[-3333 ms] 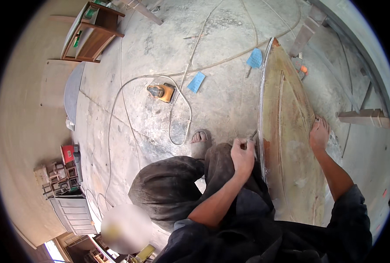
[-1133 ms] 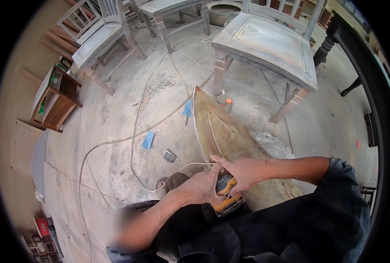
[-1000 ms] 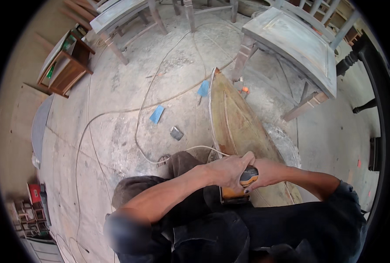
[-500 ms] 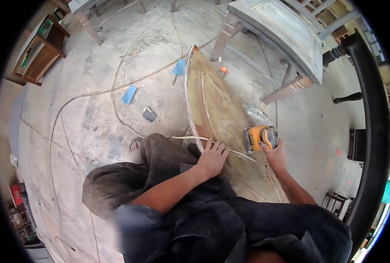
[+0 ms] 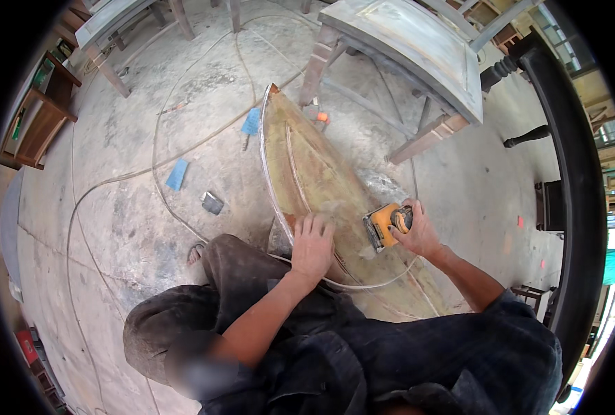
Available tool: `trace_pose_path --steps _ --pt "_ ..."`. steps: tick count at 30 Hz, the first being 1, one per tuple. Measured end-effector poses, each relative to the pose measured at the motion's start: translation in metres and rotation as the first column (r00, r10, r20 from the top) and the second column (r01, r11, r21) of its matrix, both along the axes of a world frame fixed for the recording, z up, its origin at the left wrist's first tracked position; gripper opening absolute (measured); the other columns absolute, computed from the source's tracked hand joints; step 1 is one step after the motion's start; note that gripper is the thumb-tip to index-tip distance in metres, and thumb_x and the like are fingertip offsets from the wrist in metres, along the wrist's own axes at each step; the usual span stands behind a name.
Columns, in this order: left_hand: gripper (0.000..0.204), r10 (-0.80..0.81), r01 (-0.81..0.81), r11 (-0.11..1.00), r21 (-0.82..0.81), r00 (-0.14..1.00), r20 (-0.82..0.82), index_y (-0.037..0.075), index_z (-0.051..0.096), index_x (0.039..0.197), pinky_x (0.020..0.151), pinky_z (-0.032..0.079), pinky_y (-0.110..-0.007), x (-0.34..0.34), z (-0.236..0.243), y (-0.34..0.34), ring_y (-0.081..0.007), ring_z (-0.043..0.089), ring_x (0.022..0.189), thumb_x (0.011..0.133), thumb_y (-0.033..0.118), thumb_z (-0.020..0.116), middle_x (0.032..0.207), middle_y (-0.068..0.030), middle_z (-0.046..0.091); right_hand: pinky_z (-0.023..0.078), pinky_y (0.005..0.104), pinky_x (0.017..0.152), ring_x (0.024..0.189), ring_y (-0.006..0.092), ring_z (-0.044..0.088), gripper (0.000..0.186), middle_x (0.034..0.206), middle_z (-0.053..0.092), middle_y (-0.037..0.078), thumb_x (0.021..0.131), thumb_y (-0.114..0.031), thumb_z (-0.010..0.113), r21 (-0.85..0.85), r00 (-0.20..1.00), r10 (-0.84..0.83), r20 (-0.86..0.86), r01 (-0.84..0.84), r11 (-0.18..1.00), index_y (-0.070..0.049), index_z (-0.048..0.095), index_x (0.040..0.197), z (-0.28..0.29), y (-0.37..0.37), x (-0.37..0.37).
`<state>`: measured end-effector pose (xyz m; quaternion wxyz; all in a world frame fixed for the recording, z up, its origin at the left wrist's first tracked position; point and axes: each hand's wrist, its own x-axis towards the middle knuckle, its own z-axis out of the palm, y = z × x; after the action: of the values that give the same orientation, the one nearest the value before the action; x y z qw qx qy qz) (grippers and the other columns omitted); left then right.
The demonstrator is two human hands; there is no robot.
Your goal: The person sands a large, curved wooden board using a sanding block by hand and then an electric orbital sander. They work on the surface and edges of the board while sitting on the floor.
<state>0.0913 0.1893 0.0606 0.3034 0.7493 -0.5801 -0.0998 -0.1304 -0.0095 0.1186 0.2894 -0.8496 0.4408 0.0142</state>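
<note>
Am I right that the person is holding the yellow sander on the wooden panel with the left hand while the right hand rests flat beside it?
Not quite: the head view shows the right hand holding the yellow sander on the wooden panel, while the left hand rests flat.

A grey wooden chair [image 5: 418, 48] stands on the dusty floor [image 5: 114, 207] — left of it, two blue sanding pads [image 5: 177, 174] and looping cables [image 5: 157, 138].

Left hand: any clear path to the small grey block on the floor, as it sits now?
Probably yes. The left hand lies flat on the wooden panel, holding nothing. The grey block sits on open concrete off the panel's left edge; only a thin cable runs nearby.
</note>
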Motion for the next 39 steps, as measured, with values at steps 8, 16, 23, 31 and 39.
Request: trace_pose_path --steps 8,16,23,31,39 --pt "0.069 0.752 -0.72 0.657 0.222 0.607 -0.258 -0.005 0.038 0.148 0.108 0.04 -0.053 0.052 -0.062 -0.029 -0.0485 0.045 0.134 0.099 0.038 0.06 0.145 -0.0294 0.046 0.05 0.0488 0.089 0.106 0.0429 0.059 0.061 0.119 0.051 0.02 0.079 -0.023 0.08 -0.155 0.989 0.115 0.091 -0.099 0.983 -0.006 0.044 0.126 -0.008 0.001 0.003" --pt "0.073 0.761 -0.658 0.647 0.385 0.53 -0.373 -0.007 0.037 0.148 0.1 0.045 -0.053 0.047 -0.05 -0.033 -0.0486 0.057 0.118 0.101 0.045 0.059 0.14 -0.0302 0.052 0.051 0.0454 0.087 0.105 0.0383 0.058 0.059 0.118 0.051 0.019 0.079 -0.018 0.081 -0.058 0.986 0.122 0.111 -0.116 0.992 -0.009 0.044 0.125 -0.009 -0.01 0.0" --pt "0.076 0.757 -0.674 0.653 0.344 0.57 -0.32 -0.011 0.039 0.147 0.101 0.044 -0.051 0.043 -0.069 -0.028 -0.0481 0.058 0.118 0.1 0.043 0.06 0.135 -0.0325 0.058 0.051 0.0389 0.083 0.091 0.0232 0.063 0.053 0.094 0.063 0.009 0.082 -0.026 0.081 0.256 0.969 -0.241 0.056 0.22 0.941 -0.007 0.049 0.12 0.003 -0.075 0.098" --pt "0.075 0.734 -0.681 0.676 0.282 0.592 -0.333 -0.01 0.04 0.146 0.102 0.044 -0.05 0.044 -0.077 -0.022 -0.0446 0.059 0.12 0.1 0.045 0.06 0.135 -0.0314 0.059 0.054 0.0367 0.079 0.091 0.0218 0.066 0.056 0.105 0.07 0.012 0.081 -0.038 0.082 0.352 0.955 -0.16 0.25 0.064 0.934 0.001 0.068 0.119 -0.044 -0.195 0.337" --pt "0.075 0.686 -0.614 0.726 0.309 0.617 -0.385 -0.011 0.041 0.145 0.1 0.045 -0.05 0.037 -0.076 -0.032 -0.0441 0.06 0.119 0.101 0.046 0.058 0.133 -0.031 0.06 0.058 0.0382 0.074 0.085 0.0219 0.071 0.059 0.103 0.074 0.008 0.076 -0.05 0.082 0.28 0.973 -0.223 0.063 0.198 0.939 -0.006 0.075 0.115 -0.045 -0.236 0.442"
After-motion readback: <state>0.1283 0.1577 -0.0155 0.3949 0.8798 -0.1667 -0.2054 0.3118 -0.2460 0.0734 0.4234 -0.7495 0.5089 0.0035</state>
